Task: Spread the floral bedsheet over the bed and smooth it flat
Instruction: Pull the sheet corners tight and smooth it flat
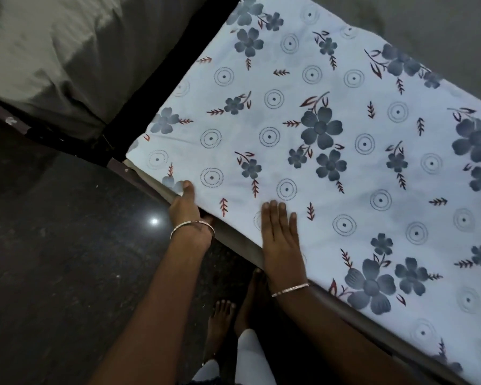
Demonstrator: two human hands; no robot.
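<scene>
The floral bedsheet (pixel 331 151), white with grey-blue flowers and dotted rings, lies spread over the bed and fills the right half of the view. My left hand (pixel 185 205) grips the sheet's near edge close to the corner, thumb on top and fingers hidden under the edge. My right hand (pixel 282 234) lies flat on the sheet just inside the near edge, fingers together and extended. Both wrists wear thin bangles. The sheet around my hands looks mostly flat, with faint creases.
A dark bed frame rail (pixel 242 240) runs along the near edge. A second bed with a grey cover (pixel 53 51) sits at the upper left, across a narrow dark gap. The glossy dark floor (pixel 67 245) lies below left. My bare feet (pixel 222 320) stand by the rail.
</scene>
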